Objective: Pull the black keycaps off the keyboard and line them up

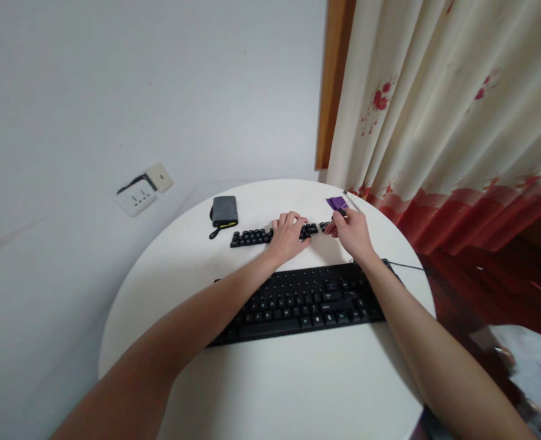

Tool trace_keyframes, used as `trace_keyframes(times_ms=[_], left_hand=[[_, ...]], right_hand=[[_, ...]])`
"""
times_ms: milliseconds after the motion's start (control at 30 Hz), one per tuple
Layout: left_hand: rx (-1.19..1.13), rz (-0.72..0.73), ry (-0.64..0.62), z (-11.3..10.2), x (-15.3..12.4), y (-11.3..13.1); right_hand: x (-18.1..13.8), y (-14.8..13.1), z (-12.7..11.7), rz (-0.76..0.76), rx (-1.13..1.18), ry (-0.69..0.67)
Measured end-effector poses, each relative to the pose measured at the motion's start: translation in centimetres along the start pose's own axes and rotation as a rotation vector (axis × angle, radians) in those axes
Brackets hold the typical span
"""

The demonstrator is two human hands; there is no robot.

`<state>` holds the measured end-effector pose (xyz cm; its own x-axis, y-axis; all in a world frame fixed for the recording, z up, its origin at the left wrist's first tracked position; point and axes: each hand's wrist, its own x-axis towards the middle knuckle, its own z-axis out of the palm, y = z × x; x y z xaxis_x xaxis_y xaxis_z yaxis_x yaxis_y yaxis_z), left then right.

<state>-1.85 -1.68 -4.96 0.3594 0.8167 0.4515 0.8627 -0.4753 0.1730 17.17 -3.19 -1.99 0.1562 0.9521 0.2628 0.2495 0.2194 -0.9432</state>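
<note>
A black keyboard [298, 305] lies across the white table beneath my forearms. Beyond it stretches a row of loose black keycaps [251, 238], set close together. My left hand [289, 235] rests over the middle of that row, fingers spread and partly covering the keycaps. Right of the row, my right hand [352, 233] is closed in a pinch just above the tabletop. A small black piece [342, 212] shows at its fingers; its exact kind is too small to make out. Another few keycaps [324, 226] sit by the right fingertips, partly hidden.
A grey pouch [225, 209] with a black strap stands at the back left of the round table [270, 379]. A purple cloth [337, 202] and a thin rod [355, 201] lie behind my right hand. The keyboard cable [405, 266] runs off the right edge.
</note>
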Motion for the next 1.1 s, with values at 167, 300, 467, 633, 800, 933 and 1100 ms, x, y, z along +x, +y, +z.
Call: trace_keyframes(times_ms=[167, 300, 467, 633, 800, 933, 1100], left_hand=[[-0.022, -0.007, -0.002, -0.1, 0.0, 0.0], [-0.037, -0.008, 0.009, -0.5, 0.0, 0.2], [-0.141, 0.105, 0.005, -1.1, 0.1, 0.3], [-0.225, 0.323, -0.157, -1.7, 0.2, 0.3], [-0.405, 0.537, -0.353, -3.4, 0.2, 0.3], [-0.483, 0.541, -0.38, -4.3, 0.1, 0.2], [-0.458, 0.519, -0.353, -4.0, 0.3, -0.1]], right_hand=[[0.0, -0.3, -0.1, 0.001, 0.026, -0.002], [0.0, -0.7, -0.4, -0.003, 0.013, -0.02], [-0.7, -2.8, -2.6, -0.165, -0.144, -0.245], [-2.0, -4.7, -4.9, -0.162, -0.189, -0.674], [-2.0, -4.8, -5.3, -0.03, -0.151, -0.593], [-2.3, -5.7, -5.7, 0.055, -0.138, -0.563], [-5.2, -5.6, -6.1, 0.159, -0.139, -0.456]])
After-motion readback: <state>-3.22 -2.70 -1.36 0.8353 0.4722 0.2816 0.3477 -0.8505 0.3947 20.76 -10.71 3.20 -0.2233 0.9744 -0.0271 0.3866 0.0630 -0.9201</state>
